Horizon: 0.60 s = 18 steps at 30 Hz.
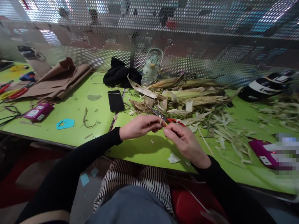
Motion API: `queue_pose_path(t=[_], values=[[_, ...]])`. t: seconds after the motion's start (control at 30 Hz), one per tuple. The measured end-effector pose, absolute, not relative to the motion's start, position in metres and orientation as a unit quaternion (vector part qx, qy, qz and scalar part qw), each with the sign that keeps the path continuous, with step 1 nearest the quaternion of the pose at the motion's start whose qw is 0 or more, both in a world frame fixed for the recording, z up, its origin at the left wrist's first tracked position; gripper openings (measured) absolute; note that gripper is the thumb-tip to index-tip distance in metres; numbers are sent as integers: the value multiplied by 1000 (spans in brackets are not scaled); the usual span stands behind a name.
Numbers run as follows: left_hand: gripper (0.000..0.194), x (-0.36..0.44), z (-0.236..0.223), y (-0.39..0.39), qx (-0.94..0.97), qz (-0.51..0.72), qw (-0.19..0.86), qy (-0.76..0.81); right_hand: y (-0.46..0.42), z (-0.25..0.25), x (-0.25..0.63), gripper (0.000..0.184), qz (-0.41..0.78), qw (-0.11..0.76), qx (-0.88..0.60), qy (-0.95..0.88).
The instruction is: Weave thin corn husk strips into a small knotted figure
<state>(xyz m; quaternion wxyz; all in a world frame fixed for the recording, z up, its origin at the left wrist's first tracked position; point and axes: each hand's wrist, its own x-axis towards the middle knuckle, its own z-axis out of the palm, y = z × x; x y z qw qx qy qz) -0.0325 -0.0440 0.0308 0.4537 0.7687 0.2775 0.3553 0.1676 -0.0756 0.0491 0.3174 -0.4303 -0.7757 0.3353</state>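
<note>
My left hand [139, 126] and my right hand [184, 140] meet above the green table [74, 124], fingers pinched together on a small strip of corn husk [161, 123] between them. Just behind the fingertips lie red-handled scissors [174, 120] on the table. A heap of dried corn husks [187, 93] lies beyond the hands. Both arms wear black sleeves.
A black phone [116, 100] lies left of the husks, with a black cloth [120, 75] and pale green bottle [151, 67] behind. Brown paper [60, 79], a magenta box [38, 112] and blue card [65, 123] sit left. Husk scraps [224, 137] and another magenta box [263, 152] lie right. A perforated metal screen [210, 37] backs the table.
</note>
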Motion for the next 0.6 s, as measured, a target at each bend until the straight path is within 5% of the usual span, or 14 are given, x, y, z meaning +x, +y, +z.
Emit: queue_pose_path(t=[0.27,0.4,0.6], values=[[34,-29,13,-26,483,380,755,227,-45,42,185,38,385,392,-490,-676],[39,-24,10,-17,501,392,736,233,-37,34,187,40,416,338,-499,-681],[29,-15,6,-10,558,430,645,294,-26,20,181,33,406,424,-478,-654]])
